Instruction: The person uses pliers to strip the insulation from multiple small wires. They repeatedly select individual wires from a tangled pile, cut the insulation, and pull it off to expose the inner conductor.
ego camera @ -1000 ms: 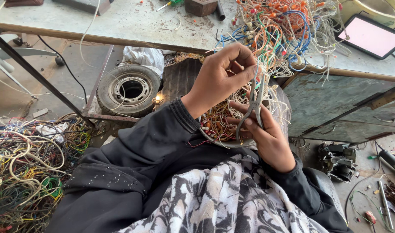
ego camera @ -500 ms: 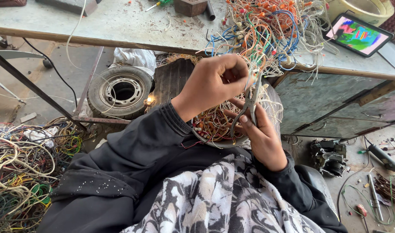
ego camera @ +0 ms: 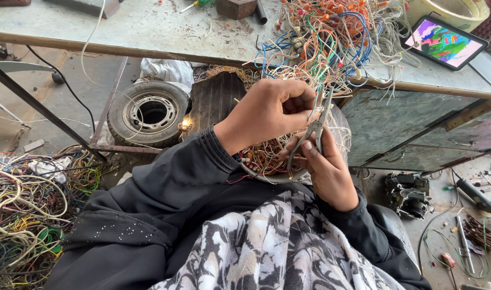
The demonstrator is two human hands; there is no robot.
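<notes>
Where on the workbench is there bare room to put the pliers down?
Bare bench top lies left of the wire tangle, up to the wooden block. It is crowded from the tangle to the tablet, and the bowl under both hands is full.

A worn metal workbench (ego camera: 149,32) carries a tangle of coloured wires (ego camera: 331,37) toward its right edge, a lit tablet (ego camera: 445,42) at the right corner and a wooden block (ego camera: 236,7) by the far edge

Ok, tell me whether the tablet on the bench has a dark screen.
No, the tablet at the far right of the metal bench shows a bright, colourful picture on its lit screen.
</notes>
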